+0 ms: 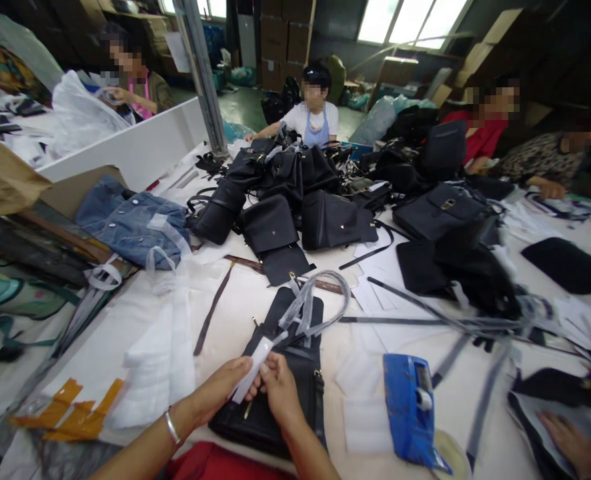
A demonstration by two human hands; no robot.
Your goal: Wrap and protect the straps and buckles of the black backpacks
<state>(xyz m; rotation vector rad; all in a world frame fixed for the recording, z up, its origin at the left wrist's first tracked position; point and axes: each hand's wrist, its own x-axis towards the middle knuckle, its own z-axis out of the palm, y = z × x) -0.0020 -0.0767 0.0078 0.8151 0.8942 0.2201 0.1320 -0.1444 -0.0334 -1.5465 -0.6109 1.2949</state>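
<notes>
Head view: the left hand and right hand both have their fingers pinched on a white strip above the bag, which lies on the surface. A wrapped strap loops over the bag's far end. Right of the bag sits a blue dispenser; beyond the bag are black bags.

A faded blue denim garment with pale round buttons lies bunched along the left edge of the table. Glossy orange-brown tape strips lie by the near left corner. A scuffed blue dispenser with a white roll rests toward the near edge. Beyond the far edge is a person in a white shirt and pale-blue apron.
</notes>
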